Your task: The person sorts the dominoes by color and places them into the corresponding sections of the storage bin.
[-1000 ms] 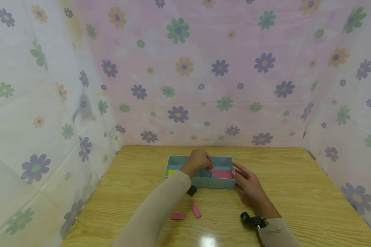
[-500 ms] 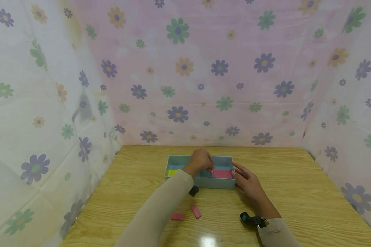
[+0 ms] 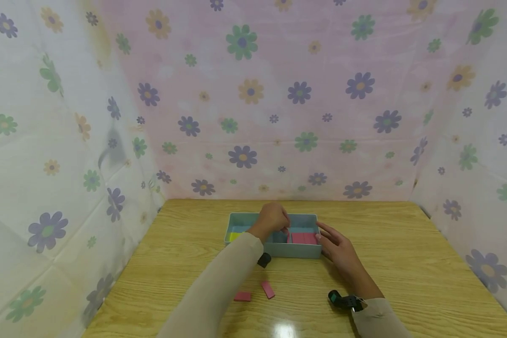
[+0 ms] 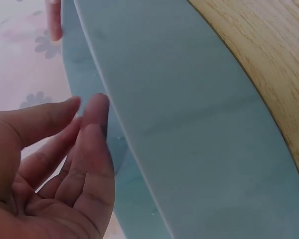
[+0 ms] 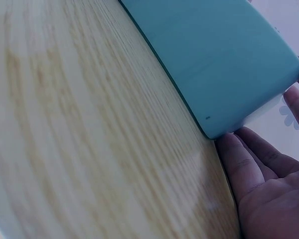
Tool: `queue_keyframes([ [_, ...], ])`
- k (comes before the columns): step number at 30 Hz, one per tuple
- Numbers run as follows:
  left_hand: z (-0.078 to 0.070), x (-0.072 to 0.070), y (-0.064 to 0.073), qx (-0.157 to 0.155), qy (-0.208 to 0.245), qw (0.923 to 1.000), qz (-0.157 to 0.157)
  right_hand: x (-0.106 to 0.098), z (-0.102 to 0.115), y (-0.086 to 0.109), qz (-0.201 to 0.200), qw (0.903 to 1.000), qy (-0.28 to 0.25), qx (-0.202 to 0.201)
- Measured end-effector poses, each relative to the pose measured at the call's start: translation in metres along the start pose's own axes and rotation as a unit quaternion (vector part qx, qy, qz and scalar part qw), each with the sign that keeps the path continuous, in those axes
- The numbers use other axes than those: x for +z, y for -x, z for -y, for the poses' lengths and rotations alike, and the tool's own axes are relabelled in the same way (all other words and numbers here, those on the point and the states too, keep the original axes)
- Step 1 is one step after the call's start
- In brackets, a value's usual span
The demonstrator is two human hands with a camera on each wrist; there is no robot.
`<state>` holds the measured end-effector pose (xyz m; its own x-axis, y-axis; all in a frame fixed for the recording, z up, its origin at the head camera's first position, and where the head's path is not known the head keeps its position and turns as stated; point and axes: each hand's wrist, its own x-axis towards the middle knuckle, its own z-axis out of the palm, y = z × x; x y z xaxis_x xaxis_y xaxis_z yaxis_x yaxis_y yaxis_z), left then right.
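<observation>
A shallow light-blue box [image 3: 297,251] with dividers stands on the table. My left hand [image 3: 273,218] reaches into its middle; in the left wrist view, thumb and fingers are bent and slightly apart, with nothing seen between them. Just under those fingertips is a narrow pink piece [image 3: 288,238], seen edge-on. Flat pink pieces [image 3: 304,238] lie side by side in the right compartment, and yellow pieces [image 3: 234,236] show at the left, partly behind my left arm. My right hand [image 3: 340,249] holds the box's right end, its thumb at the rim and other fingers against the outside.
Two loose pink pieces, one flat piece [image 3: 242,296] and one slanted piece [image 3: 268,289], lie on the wooden table [image 3: 405,263] in front of the box. A flowered cloth [image 3: 274,94] hangs behind and at both sides.
The narrow pink piece at my left fingertips now sits slightly lower in the box, and the fingers have drawn a little off it. My right hand stays at the box's end.
</observation>
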<state>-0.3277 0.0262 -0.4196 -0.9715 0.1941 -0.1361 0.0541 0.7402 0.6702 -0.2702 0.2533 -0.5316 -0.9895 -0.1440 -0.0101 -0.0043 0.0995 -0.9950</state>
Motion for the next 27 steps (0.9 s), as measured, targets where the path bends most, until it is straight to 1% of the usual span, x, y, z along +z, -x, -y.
queue_keyframes([
  [3, 0.0007, 0.0001, -0.0006, -0.014, 0.043, 0.9989, 0.014, 0.0, 0.0007, 0.0004, 0.0, 1.0, 0.002, -0.001],
  [7, 0.0001, 0.0006, -0.001, -0.034, 0.098, 0.9933, 0.051, -0.0005, 0.0018, 0.0009, -0.001, 1.0, 0.003, -0.001],
  [9, -0.0002, 0.0014, -0.002, -0.046, 0.114, 0.9902, 0.065, -0.0008, 0.0024, 0.0014, -0.001, 1.0, 0.003, 0.0],
  [12, -0.0004, 0.0021, -0.0024, -0.06, 0.126, 0.987, 0.08, -0.0008, 0.0034, 0.0024, -0.001, 1.0, 0.0, 0.002],
  [16, -0.0008, 0.0017, -0.0026, -0.066, 0.124, 0.9852, 0.098, -0.0006, 0.003, 0.0025, -0.001, 1.0, -0.002, 0.006],
  [21, -0.0026, 0.0013, -0.0048, -0.071, 0.096, 0.9864, 0.113, 0.0001, 0.0019, 0.0009, 0.001, 1.0, -0.007, 0.004],
  [24, -0.0037, 0.0035, -0.0072, -0.071, 0.087, 0.9877, 0.109, -0.0001, 0.0014, -0.0001, 0.002, 0.9999, -0.01, -0.001],
  [27, -0.0053, 0.0062, -0.0087, -0.072, 0.091, 0.9881, 0.101, -0.0001, 0.0016, -0.0005, 0.001, 0.9999, -0.01, -0.004],
])
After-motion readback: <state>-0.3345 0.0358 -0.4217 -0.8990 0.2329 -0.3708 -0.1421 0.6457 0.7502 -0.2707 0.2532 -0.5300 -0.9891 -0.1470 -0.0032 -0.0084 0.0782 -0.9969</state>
